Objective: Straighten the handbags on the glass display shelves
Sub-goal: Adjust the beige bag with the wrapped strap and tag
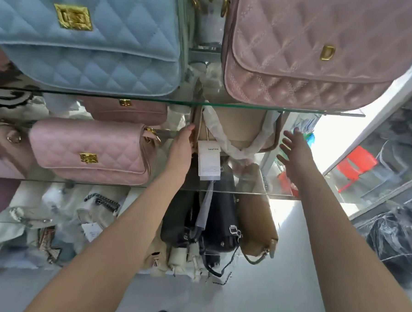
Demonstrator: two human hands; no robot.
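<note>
A beige handbag (235, 126) with brown trim stands on the middle glass shelf (79, 182), its straps wrapped in white paper and a white tag (209, 163) hanging in front. My left hand (180, 149) touches the bag's left side with straight fingers. My right hand (295, 155) hovers open just right of the bag, fingers spread, apart from it. A quilted pink bag (90, 152) sits to the left on the same shelf. On the upper shelf (298, 110) stand a quilted blue bag (87, 37) and a quilted dusty-pink bag (320, 49).
Below the middle shelf sit a black bag (211, 218), a tan bag (258, 223) and several wrapped bags at the left (53, 221). A red plastic chair (354, 166) shows through the glass at the right. White floor (216, 299) lies below.
</note>
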